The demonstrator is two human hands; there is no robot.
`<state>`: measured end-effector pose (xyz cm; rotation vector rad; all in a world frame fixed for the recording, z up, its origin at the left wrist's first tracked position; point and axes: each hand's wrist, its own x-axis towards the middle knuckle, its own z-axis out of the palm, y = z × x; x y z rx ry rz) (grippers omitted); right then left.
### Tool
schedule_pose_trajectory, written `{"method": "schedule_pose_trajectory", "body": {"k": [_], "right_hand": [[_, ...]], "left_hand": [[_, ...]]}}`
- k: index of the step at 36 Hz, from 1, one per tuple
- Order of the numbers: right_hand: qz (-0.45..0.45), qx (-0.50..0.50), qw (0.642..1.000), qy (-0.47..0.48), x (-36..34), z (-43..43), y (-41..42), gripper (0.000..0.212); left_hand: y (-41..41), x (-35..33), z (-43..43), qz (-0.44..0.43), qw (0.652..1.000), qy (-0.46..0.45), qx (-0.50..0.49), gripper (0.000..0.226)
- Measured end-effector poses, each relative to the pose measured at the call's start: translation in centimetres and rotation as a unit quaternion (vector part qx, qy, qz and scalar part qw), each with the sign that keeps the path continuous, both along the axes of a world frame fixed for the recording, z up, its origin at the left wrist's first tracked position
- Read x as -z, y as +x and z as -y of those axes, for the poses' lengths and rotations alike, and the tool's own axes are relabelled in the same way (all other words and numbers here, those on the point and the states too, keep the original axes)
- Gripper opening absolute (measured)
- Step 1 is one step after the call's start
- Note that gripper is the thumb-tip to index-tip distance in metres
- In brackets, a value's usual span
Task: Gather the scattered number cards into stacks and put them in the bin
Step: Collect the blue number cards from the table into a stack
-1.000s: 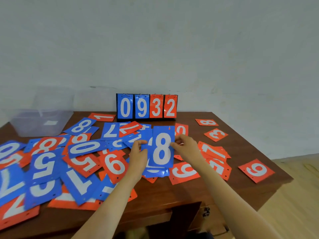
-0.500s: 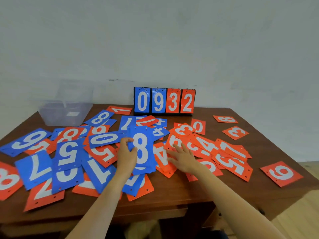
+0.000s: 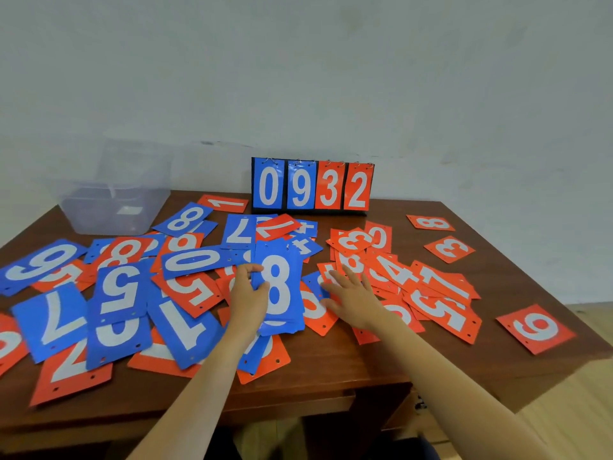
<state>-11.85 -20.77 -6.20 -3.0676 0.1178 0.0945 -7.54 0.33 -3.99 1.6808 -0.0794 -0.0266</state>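
Observation:
Several blue and red number cards lie scattered over the brown table [image 3: 331, 370]. My left hand [image 3: 247, 293] grips a small stack of blue cards [image 3: 280, 293] with a white 8 on top, held by its left edge just above the pile. My right hand [image 3: 353, 293] lies flat with fingers spread on red cards [image 3: 391, 273] right of the stack. A clear plastic bin [image 3: 116, 207] stands at the table's far left corner.
A flip scoreboard [image 3: 313, 187] reading 0932 stands upright at the back edge against the wall. Single red cards, an 8 [image 3: 431, 223], a 3 [image 3: 450, 249] and a 6 [image 3: 535, 328], lie apart on the right. The table drops off to a wooden floor at right.
My right hand let go of the blue 8 stack and moved right onto the red cards. My left hand kept the stack. The camera view shifted left.

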Motion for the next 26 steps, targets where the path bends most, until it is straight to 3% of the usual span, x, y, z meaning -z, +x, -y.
{"method": "schedule_pose_trajectory", "body": {"k": [4, 7, 14, 26], "right_hand": [[0.047, 0.064, 0.997, -0.025, -1.1, 0.5, 0.3, 0.044], [0.058, 0.039, 0.997, -0.016, -1.5, 0.2, 0.7, 0.043], [-0.056, 0.034, 0.993, -0.096, -2.8, -1.5, 2.2, 0.048], [-0.159, 0.091, 0.978, -0.102, -5.3, -1.7, 5.1, 0.046]], "left_hand": [[0.0, -0.1, -0.1, 0.002, 1.0, 0.008, -0.004, 0.025], [0.2, -0.1, -0.1, 0.001, 1.0, 0.012, -0.008, 0.026], [0.1, -0.3, -0.2, -0.005, 1.0, 0.008, -0.007, 0.026], [0.0, -0.2, -0.5, -0.002, 1.0, -0.007, 0.0, 0.024]]}}
